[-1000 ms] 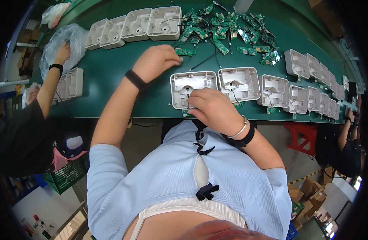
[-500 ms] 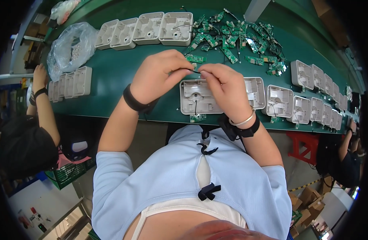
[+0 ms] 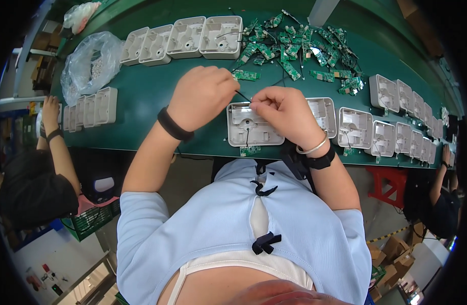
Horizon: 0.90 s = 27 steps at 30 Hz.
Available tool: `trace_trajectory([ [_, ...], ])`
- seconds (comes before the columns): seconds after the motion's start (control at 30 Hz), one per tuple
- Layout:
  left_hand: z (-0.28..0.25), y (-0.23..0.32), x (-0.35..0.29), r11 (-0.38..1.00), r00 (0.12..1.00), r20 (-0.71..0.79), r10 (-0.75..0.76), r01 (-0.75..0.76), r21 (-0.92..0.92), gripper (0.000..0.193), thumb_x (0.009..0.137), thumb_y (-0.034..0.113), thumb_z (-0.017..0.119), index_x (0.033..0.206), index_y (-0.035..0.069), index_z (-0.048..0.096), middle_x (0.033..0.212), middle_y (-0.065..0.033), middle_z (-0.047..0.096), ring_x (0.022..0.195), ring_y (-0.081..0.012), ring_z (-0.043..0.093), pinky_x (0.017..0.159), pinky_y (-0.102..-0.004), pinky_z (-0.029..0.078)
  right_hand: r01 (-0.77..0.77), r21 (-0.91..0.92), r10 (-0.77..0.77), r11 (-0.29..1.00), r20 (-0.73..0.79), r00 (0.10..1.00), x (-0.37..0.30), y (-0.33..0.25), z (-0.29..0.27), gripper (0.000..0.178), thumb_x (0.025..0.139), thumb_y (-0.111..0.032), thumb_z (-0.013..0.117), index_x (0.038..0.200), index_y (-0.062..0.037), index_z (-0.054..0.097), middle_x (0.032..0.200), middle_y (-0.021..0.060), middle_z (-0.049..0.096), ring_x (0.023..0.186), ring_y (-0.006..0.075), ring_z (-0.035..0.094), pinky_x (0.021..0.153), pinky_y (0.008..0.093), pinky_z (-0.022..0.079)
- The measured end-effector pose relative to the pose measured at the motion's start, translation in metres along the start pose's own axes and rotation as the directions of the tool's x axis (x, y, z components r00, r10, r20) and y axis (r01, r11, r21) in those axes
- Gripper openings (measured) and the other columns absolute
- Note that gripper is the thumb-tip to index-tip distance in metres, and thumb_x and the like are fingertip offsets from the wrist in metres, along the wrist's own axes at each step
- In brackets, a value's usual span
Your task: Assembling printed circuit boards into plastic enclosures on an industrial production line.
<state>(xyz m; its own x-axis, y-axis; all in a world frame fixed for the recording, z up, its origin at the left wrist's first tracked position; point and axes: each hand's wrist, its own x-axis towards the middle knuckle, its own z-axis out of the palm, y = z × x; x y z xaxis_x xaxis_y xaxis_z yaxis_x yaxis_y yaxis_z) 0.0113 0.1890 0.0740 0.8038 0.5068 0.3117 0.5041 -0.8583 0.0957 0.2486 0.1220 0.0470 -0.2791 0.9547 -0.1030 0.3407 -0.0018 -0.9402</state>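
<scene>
A short black cable [image 3: 243,96] stretches between my two hands above the work table. My left hand [image 3: 204,96] is closed round its far-left end, back of the hand up and fingertips mostly hidden. Thumb and index finger of my right hand [image 3: 286,113] pinch the other end. Beneath the right hand lies an open light-grey plastic housing [image 3: 238,136], with a black cable running down inside it. A small green circuit board [image 3: 251,150] pokes out at its near edge. Another green circuit board [image 3: 246,75] lies just beyond my left fingers.
Loose circuit boards with black cables [image 3: 294,48] are heaped at the back. Grey housings [image 3: 186,38] line the back left, others [image 3: 355,127] run along the right. A clear plastic bag [image 3: 86,63] of small parts sits left. Co-workers' arms [image 3: 60,147] show at both sides.
My left hand has rolled over, so its back now faces up and its fingertips are hidden. My right hand has shifted slightly right and nearer. More cable shows between them.
</scene>
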Motion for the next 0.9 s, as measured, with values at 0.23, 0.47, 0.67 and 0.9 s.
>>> trace_trajectory([
  [0.23, 0.024, -0.05, 0.01, 0.766, 0.849, -0.043, -0.527, 0.452, -0.456, 0.028, 0.086, 0.02, 0.081, 0.109, 0.004, 0.075, 0.109, -0.014, 0.069, 0.096, -0.0333, 0.069, 0.084, -0.041, 0.057, -0.101, 0.835, 0.058, 0.54, 0.082, 0.995, -0.012, 0.007, -0.015, 0.014, 0.107, -0.013, 0.063, 0.117, -0.0043, 0.06, 0.101, 0.0074, 0.072, 0.075, 0.0104, 0.068, 0.067, 0.0246, 0.056],
  [0.47, 0.059, -0.091, 0.019, 0.902, 0.906, 0.033, -0.422, 0.416, 0.117, 0.025, 0.088, 0.018, 0.078, 0.11, 0.005, 0.076, 0.112, -0.0111, 0.072, 0.1, -0.0361, 0.07, 0.087, -0.0446, 0.057, 0.074, 0.925, -0.003, 0.372, -0.079, 0.997, -0.025, 0.017, -0.024, 0.011, 0.108, -0.009, 0.06, 0.118, -0.0066, 0.058, 0.114, 0.0098, 0.069, 0.089, 0.0131, 0.069, 0.077, 0.0254, 0.057],
  [0.67, 0.021, -0.08, -0.006, 0.909, 0.9, -0.129, -0.417, 0.411, -0.07, 0.021, 0.088, 0.013, 0.077, 0.108, 0.007, 0.077, 0.109, -0.0104, 0.074, 0.104, -0.0338, 0.07, 0.087, -0.0427, 0.057, 0.145, 0.937, -0.032, 0.317, -0.142, 0.989, -0.029, 0.023, -0.021, 0.01, 0.107, -0.009, 0.061, 0.118, -0.0072, 0.06, 0.119, 0.0103, 0.068, 0.098, 0.0164, 0.069, 0.083, 0.029, 0.058],
  [0.9, -0.028, -0.033, -0.11, 0.933, 0.928, -0.11, -0.356, 0.36, 0.013, 0.025, 0.082, 0.006, 0.078, 0.107, 0.009, 0.076, 0.109, -0.0082, 0.074, 0.102, -0.0324, 0.069, 0.087, -0.041, 0.057, 0.151, 0.927, -0.052, 0.343, -0.141, 0.989, -0.024, 0.024, -0.014, 0.013, 0.106, -0.006, 0.063, 0.118, -0.0077, 0.061, 0.122, 0.0108, 0.068, 0.108, 0.0194, 0.07, 0.089, 0.0307, 0.059],
])
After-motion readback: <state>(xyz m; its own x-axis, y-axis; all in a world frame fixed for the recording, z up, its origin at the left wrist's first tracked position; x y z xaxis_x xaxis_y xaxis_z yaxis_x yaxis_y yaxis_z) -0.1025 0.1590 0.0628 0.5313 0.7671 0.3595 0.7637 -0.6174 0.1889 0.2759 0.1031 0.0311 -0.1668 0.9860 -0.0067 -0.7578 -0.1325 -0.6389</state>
